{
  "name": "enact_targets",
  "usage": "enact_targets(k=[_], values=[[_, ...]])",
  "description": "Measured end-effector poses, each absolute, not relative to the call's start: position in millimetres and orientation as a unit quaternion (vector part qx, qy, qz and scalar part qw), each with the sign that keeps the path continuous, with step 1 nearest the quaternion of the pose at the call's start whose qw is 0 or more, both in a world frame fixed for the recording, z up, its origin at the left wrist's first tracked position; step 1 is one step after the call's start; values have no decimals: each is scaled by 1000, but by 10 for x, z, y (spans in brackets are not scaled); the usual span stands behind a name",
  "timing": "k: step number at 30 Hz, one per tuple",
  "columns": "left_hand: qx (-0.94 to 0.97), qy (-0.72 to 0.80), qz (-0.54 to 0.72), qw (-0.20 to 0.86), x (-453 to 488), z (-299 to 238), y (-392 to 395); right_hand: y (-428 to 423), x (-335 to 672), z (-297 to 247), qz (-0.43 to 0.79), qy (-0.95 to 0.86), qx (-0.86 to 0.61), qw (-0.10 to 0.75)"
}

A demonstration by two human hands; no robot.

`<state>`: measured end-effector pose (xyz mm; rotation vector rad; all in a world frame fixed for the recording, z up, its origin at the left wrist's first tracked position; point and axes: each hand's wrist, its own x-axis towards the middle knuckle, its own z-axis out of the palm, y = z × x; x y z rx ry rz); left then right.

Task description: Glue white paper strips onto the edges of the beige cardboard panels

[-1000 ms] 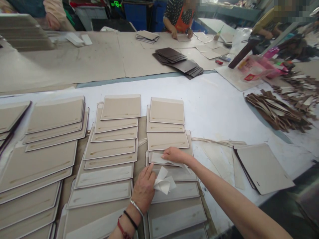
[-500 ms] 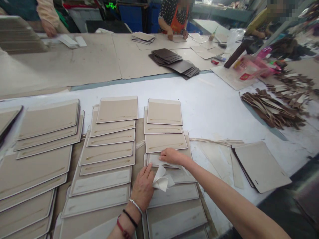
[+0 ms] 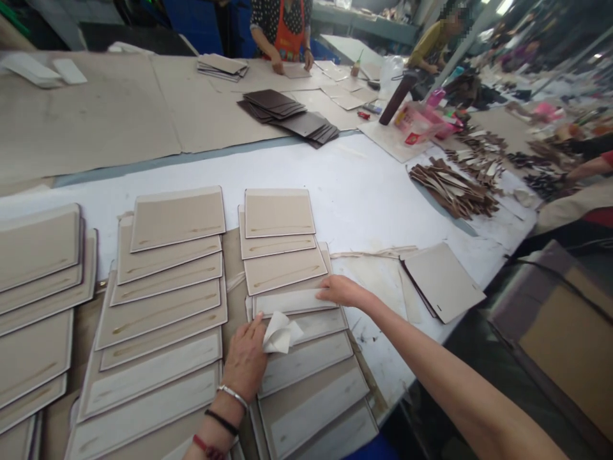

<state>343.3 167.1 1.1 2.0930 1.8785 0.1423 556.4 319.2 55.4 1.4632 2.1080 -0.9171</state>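
My left hand point(image 3: 246, 358), with bangles on the wrist, has its fingertips at the left end of a pale strip point(image 3: 292, 301) lying across a beige panel in the right-hand column. Crumpled white paper point(image 3: 281, 333) sticks out from the thumb side of this hand, apparently held there; the thumb is hidden. At the strip's right end, the closed fingers of my right hand point(image 3: 342, 291) pinch its edge. Panels above, such as a beige panel point(image 3: 285, 271), bear a brownish glue-like streak; a lower panel point(image 3: 313, 399) carries a whitish strip.
Overlapping panels point(image 3: 165, 297) form more columns at left. Grey-beige panels point(image 3: 445, 281) lie at right, dark panels point(image 3: 287, 115) farther back. Brown scrap strips point(image 3: 453, 188) and a pink basket point(image 3: 421, 121) occupy the right side. A co-worker in an orange apron point(image 3: 290, 32) works across the table.
The view has shifted right, so the table things appear farther left. The pale strip now lies flatter across the panel, and my right hand has drawn out to its right end.
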Motion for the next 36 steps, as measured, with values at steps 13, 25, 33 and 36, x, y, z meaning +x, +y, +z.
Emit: enact_targets(k=[13,25,33,36], values=[[761,632,36,144,3350,-85,1664,2964,5668,406,-258,719,626,154],[767,627,64,119,3350,-119,1648,2912,5679,360,-235,733,622,146],[762,630,66,135,3333,-99,1649,2884,5677,321,-218,745,612,151],[767,623,59,143,3330,-87,1655,2870,5645,319,-206,750,609,155]])
